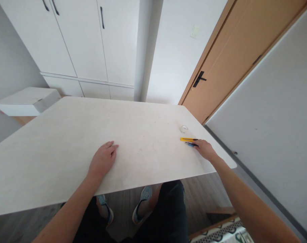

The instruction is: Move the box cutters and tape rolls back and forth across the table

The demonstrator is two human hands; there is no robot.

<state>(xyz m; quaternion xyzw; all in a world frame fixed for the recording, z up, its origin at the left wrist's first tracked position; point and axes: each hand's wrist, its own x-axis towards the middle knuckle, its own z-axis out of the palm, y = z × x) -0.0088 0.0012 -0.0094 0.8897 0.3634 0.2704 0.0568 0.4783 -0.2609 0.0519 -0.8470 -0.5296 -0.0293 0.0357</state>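
My left hand (102, 160) lies flat on the pale table (54, 145), palm down, fingers stretched out and together, holding nothing. Far to the right, my right hand (205, 149) rests near the table's right edge with its fingers pinched on a blue pen (190, 144) that lies on the surface. Just beyond the pen lies a yellow utility knife (188, 139), pointing left. A small roll of clear tape (184, 128) sits a little farther back.
White cupboards (87, 40) stand behind the table. A white box (29, 101) sits at the left on a low surface. A wooden door (234, 57) with a black handle is at the right, next to a grey wall. My legs and shoes show below the table.
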